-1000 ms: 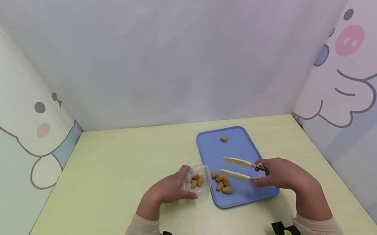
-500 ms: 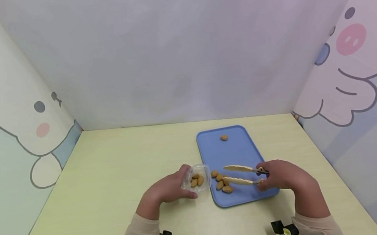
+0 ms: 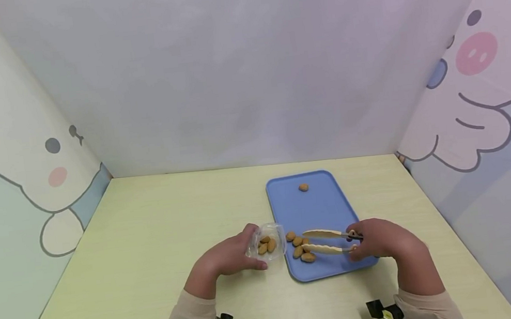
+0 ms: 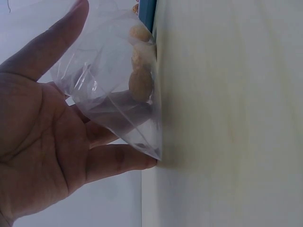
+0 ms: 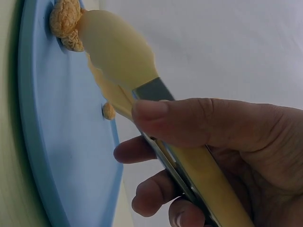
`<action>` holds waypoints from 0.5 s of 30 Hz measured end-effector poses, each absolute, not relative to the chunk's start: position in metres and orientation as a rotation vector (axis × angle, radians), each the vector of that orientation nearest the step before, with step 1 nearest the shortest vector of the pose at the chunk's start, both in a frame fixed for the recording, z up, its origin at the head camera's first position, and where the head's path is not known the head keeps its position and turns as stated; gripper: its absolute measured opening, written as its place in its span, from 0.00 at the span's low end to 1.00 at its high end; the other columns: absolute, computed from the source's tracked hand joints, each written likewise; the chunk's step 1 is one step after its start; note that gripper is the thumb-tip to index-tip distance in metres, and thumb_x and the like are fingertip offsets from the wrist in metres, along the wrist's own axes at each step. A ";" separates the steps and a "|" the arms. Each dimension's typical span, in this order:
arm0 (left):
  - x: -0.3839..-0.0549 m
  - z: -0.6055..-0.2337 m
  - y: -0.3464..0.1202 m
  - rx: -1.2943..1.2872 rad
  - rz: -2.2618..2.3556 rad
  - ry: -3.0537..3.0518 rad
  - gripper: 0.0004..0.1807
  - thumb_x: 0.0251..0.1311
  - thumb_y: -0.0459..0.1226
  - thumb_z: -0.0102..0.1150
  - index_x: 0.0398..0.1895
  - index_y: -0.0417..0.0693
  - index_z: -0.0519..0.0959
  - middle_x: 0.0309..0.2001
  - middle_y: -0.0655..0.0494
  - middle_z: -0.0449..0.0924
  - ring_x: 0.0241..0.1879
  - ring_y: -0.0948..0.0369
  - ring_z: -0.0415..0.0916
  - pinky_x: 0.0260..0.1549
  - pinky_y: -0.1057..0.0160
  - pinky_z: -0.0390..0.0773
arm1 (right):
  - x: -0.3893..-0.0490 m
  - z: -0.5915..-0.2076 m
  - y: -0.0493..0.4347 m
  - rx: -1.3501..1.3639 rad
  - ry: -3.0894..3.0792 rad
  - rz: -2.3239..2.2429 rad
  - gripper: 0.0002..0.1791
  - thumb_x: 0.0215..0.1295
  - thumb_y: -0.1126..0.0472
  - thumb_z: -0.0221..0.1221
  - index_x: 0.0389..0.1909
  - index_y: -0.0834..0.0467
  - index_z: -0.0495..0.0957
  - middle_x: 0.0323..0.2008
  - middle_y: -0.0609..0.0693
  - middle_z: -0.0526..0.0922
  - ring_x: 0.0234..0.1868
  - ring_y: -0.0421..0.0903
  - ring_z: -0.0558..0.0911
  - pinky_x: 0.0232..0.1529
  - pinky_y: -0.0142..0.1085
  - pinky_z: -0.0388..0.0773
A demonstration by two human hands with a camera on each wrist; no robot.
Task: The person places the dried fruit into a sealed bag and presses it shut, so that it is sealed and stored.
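Observation:
My left hand (image 3: pixel 225 256) holds a clear plastic bag (image 4: pixel 111 52) upright on the table, thumb on one side and fingers on the other. Several brown almond-shaped nuts (image 3: pixel 271 245) lie in the bottom of the bag. With my right hand (image 3: pixel 387 236) I grip a pair of tongs (image 3: pixel 323 249) with cream tips, its two arms spread apart. The tong tips are right at a cluster of nuts (image 3: pixel 308 258) near the left edge of the blue tray (image 3: pixel 299 204). In the right wrist view, one tong tip partly hides the wrinkled nuts (image 5: pixel 65 19).
One single nut (image 3: pixel 303 187) lies at the far end of the tray. The bag stands against the tray's left side. A pale wooden table (image 3: pixel 172 215) meets a grey wall (image 3: pixel 247 77) at the back, with cartoon-printed side walls.
My right hand has moved the tongs down and nearer to me, onto the nut cluster, and the tong arms have drawn closer together. My left hand and the bag have stayed still.

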State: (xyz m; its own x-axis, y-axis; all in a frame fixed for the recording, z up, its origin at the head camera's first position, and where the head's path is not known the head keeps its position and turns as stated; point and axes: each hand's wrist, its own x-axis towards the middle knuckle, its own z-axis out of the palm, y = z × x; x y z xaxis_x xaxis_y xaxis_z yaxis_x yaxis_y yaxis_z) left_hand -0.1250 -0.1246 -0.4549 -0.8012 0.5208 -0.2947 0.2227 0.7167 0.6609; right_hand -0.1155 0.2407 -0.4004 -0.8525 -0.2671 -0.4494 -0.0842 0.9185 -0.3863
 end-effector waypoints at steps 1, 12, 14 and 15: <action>-0.125 -0.455 -0.125 0.570 0.862 2.454 0.45 0.51 0.58 0.70 0.65 0.55 0.56 0.48 0.56 0.74 0.43 0.59 0.73 0.47 0.53 0.73 | -0.115 -0.400 0.240 -0.244 2.560 -0.500 0.28 0.47 0.53 0.73 0.50 0.56 0.80 0.36 0.47 0.80 0.31 0.44 0.75 0.33 0.42 0.72; -0.124 -0.455 -0.124 0.572 0.853 2.456 0.45 0.51 0.58 0.69 0.65 0.54 0.56 0.48 0.55 0.75 0.43 0.60 0.73 0.47 0.53 0.73 | -0.114 -0.402 0.244 -0.161 2.508 -0.549 0.32 0.48 0.52 0.73 0.55 0.59 0.78 0.41 0.50 0.80 0.28 0.45 0.78 0.29 0.41 0.73; -0.124 -0.455 -0.125 0.566 0.853 2.455 0.45 0.51 0.58 0.69 0.65 0.54 0.56 0.49 0.55 0.75 0.44 0.59 0.73 0.47 0.53 0.73 | -0.114 -0.402 0.244 -0.144 2.499 -0.552 0.33 0.49 0.52 0.73 0.56 0.59 0.77 0.42 0.50 0.80 0.27 0.46 0.78 0.29 0.41 0.73; -0.124 -0.454 -0.125 0.564 0.854 2.455 0.45 0.51 0.58 0.69 0.65 0.54 0.56 0.49 0.55 0.75 0.44 0.59 0.73 0.47 0.53 0.73 | -0.114 -0.401 0.244 -0.151 2.497 -0.550 0.33 0.49 0.52 0.73 0.56 0.59 0.77 0.42 0.51 0.80 0.27 0.46 0.78 0.28 0.41 0.73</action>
State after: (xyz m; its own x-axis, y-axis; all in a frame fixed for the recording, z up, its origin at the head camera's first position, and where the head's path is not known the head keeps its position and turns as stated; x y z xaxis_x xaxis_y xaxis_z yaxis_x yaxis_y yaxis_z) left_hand -0.1244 -0.1246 -0.4545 -0.8013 0.5177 -0.2997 0.2201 0.7211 0.6570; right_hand -0.1141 0.2443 -0.4010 -0.8298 -0.2235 -0.5113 0.0121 0.9089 -0.4169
